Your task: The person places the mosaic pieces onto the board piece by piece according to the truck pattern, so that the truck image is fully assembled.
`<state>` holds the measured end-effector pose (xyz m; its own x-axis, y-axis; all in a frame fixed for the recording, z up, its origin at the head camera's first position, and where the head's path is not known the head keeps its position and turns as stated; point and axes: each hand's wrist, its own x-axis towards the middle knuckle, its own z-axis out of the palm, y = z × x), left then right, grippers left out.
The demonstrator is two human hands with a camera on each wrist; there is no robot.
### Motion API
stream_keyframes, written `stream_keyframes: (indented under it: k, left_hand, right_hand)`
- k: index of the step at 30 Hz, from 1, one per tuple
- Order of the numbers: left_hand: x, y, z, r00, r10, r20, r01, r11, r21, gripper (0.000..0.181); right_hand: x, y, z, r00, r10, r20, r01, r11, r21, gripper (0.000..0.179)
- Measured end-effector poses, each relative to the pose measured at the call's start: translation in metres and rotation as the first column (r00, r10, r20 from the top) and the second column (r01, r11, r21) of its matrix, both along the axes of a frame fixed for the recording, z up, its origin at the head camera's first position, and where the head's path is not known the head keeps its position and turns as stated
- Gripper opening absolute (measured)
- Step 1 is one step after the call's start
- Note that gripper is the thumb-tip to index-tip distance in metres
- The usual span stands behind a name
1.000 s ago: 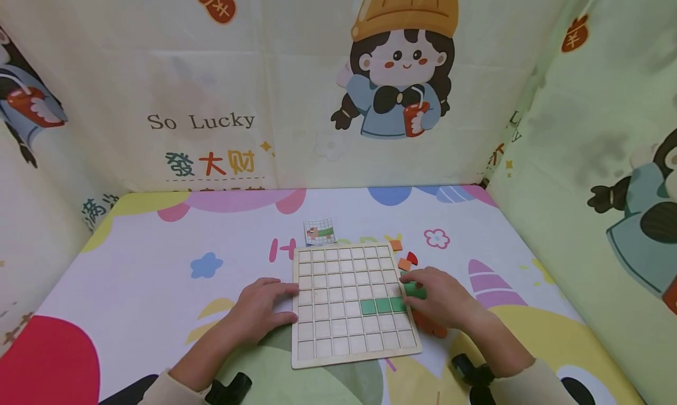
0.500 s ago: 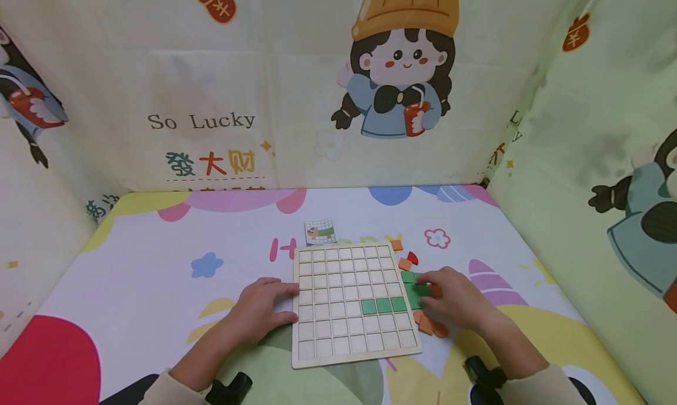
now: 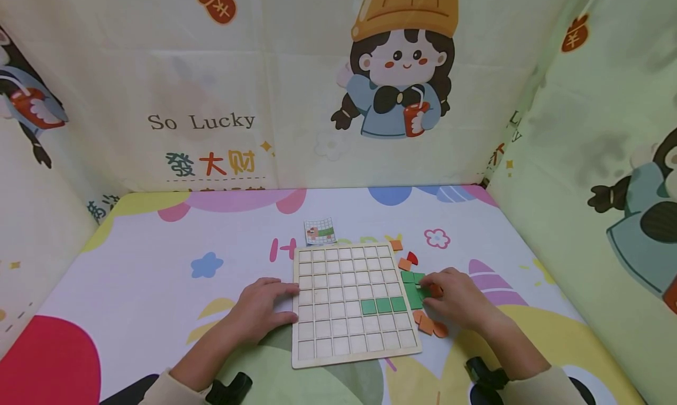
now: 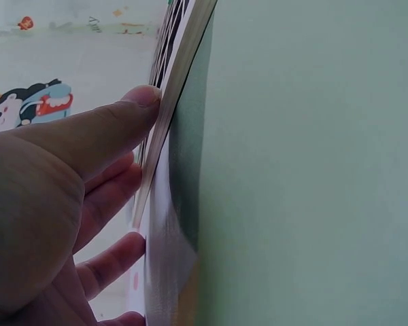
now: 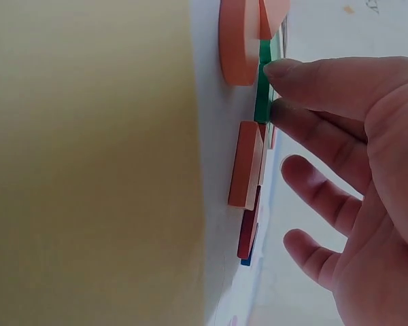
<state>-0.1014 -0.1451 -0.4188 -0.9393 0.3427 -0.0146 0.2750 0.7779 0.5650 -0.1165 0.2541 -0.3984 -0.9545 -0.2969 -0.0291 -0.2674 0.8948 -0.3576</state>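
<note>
A wooden grid board (image 3: 346, 352) lies before me, with a short row of green square tiles (image 3: 383, 305) set at its right side. My left hand (image 3: 261, 311) touches the board's left edge; in the left wrist view the thumb (image 4: 115, 122) presses against the board's rim (image 4: 173, 102). Right of the board, my right hand (image 3: 457, 299) pinches a green tile (image 5: 262, 98) between thumb and index finger, the other fingers spread apart. More green tiles (image 3: 411, 287) lie beside it, partly covered by the fingers.
A small picture card (image 3: 319, 231) lies behind the board. Orange pieces (image 3: 425, 325) are near the right hand, an orange square (image 3: 404, 264) and a red piece (image 3: 412, 257) farther back. A printed cloth (image 3: 158, 264) covers the table, and printed curtains (image 3: 296, 87) surround it.
My right hand has moved right, away from the board's edge, to the loose green tiles, uncovering orange pieces and the row's end. The left hand and board have stayed put.
</note>
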Motion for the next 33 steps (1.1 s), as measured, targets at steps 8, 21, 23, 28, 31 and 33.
stream_keyframes:
  k: [8,21,23,28,31,33]
  left_hand:
    - [0.0003,0.0008,0.0004,1.000,0.003,0.009,-0.003,1.000,-0.004,0.048]
    - [-0.0022,0.0019,0.0012,1.000,0.007,0.012,-0.007,1.000,-0.023,0.050]
    - [-0.0026,0.0020,0.0016,1.000,0.006,0.012,-0.005,1.000,-0.021,0.050]
    - [-0.0025,0.0020,0.0025,1.000,0.001,0.017,-0.001,1.000,-0.020,0.051]
    - [-0.0017,0.0013,0.0023,1.000,-0.004,0.017,0.004,1.000,-0.025,0.051]
    - [-0.0010,0.0009,0.0023,1.000,-0.007,0.018,0.007,1.000,-0.024,0.051]
  right_hand:
    - [0.0009,0.0002,-0.0018,1.000,-0.009,0.005,0.009,1.000,0.006,0.033]
    - [-0.0005,-0.0012,-0.0019,0.999,-0.036,0.024,0.035,0.999,0.024,0.034]
    - [-0.0007,-0.0013,-0.0018,0.999,-0.037,0.029,0.036,0.999,0.028,0.034]
    - [-0.0005,-0.0014,-0.0009,0.999,-0.038,0.038,0.037,0.998,0.043,0.033]
    - [-0.0004,-0.0014,-0.0005,0.999,-0.034,0.042,0.031,0.998,0.052,0.032]
    - [-0.0004,-0.0015,-0.0002,0.999,-0.031,0.045,0.028,0.998,0.053,0.031]
